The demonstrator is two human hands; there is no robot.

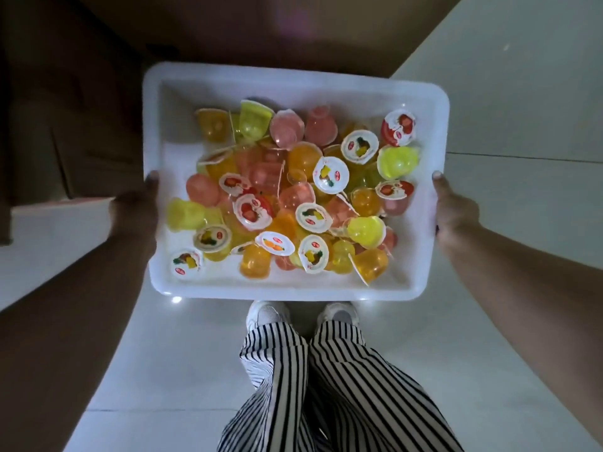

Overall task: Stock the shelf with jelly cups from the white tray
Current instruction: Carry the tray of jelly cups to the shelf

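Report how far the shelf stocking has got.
Done: nothing stocked that this view shows; no shelf is clearly in sight. In hand: the left hand and right hand grip opposite sides of the white tray, carried above the tiled floor. Left: the whole heap of jelly cups is yet to be shelved.

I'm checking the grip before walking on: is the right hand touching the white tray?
Touching. The head view shows the right hand gripping the white tray at its right rim, thumb over the edge.
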